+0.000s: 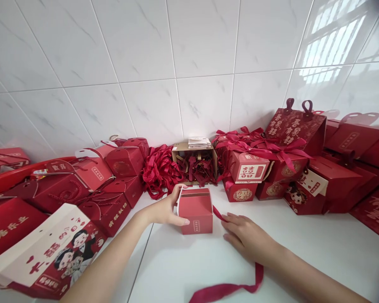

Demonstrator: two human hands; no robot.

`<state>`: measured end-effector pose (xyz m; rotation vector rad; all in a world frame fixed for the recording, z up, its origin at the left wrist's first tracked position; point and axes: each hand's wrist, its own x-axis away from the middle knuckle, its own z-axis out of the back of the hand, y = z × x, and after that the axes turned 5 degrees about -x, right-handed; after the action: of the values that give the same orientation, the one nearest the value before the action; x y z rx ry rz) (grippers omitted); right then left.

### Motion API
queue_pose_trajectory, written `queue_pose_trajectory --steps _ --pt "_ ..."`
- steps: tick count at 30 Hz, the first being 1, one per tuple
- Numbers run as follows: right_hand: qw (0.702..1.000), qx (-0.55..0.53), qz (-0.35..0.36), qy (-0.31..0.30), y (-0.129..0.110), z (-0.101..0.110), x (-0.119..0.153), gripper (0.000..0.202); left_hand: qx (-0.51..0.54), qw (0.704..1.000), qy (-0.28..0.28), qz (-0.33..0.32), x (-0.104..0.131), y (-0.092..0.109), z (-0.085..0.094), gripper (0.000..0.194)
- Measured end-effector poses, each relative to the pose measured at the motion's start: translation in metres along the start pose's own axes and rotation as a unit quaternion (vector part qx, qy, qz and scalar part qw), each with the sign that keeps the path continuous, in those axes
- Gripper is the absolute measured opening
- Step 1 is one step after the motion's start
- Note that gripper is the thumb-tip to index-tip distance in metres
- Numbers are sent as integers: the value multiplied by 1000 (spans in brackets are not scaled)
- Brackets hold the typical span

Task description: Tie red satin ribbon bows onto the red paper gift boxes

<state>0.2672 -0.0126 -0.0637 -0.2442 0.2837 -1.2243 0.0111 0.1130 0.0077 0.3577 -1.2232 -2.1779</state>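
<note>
A small red gift box [196, 214] with pale side edges and a printed label stands upright on the white table. Wrapped round its left side, my left hand [176, 210] grips it, thumb on the front and fingers at the top edge. Just right of the box, my right hand [244, 233] has its fingers closed on a dark red ribbon [229, 290]. One end of the ribbon runs from those fingers to the box's right side. The rest passes under the hand and trails along the table towards me.
Loose red ribbon [162, 170] is heaped behind the box, beside an open cardboard carton [194, 148] holding dark red pieces. Red gift boxes crowd the left, including a printed cream-and-red one [55, 252]. Ribbon-tied boxes [250, 167] and a handled bag-shaped box [298, 126] stand right, against the tiled wall.
</note>
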Motion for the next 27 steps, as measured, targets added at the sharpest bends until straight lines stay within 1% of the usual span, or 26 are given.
queue_pose_trajectory --steps 2,3,4,6,9,10,12,16,19,20,21,22,23,24,25,26,27 --pt "999 28 -13 12 1 7 0 32 127 992 23 -14 -7 -14 -5 90" --pt "999 37 -25 17 2 11 0 33 193 980 38 -22 -11 -22 -11 87" --pt "998 47 -39 20 4 15 0 35 244 968 51 -27 -15 -29 -17 81" --pt "994 72 -77 28 11 22 0 37 296 952 76 -23 -22 -42 -32 65" --pt "984 100 -140 37 20 29 -3 28 329 937 114 -13 -29 -55 -49 50" --pt "982 102 -154 38 21 30 -6 24 337 933 125 -11 -30 -56 -52 48" --pt "981 96 -165 35 19 32 -14 25 346 928 139 -10 -30 -57 -55 45" --pt "985 70 -159 19 6 28 -39 23 340 930 138 -20 -28 -49 -56 49" --pt "984 49 -168 27 0 21 -54 26 322 937 132 -29 -28 -44 -55 61" --pt "984 41 -172 34 1 18 -56 26 312 939 141 -37 -28 -42 -55 66" --pt "983 33 -176 42 2 16 -57 27 288 942 164 -54 -28 -40 -53 72" --pt "982 25 -179 51 4 14 -57 27 244 945 203 -84 -28 -37 -52 77" --pt "982 15 -180 61 6 13 -55 28 177 943 255 -119 -27 -34 -51 80" --pt "981 5 -180 71 9 14 -53 27 90 933 313 -154 -26 -29 -50 78" --pt "981 -5 -177 83 12 15 -51 26 -7 913 365 -182 -24 -24 -49 70" --pt "980 -16 -173 97 15 18 -48 24 -100 888 401 -202 -22 -18 -49 60" --pt "979 -27 -166 113 17 22 -45 23 -173 865 417 -218 -19 -12 -50 50"
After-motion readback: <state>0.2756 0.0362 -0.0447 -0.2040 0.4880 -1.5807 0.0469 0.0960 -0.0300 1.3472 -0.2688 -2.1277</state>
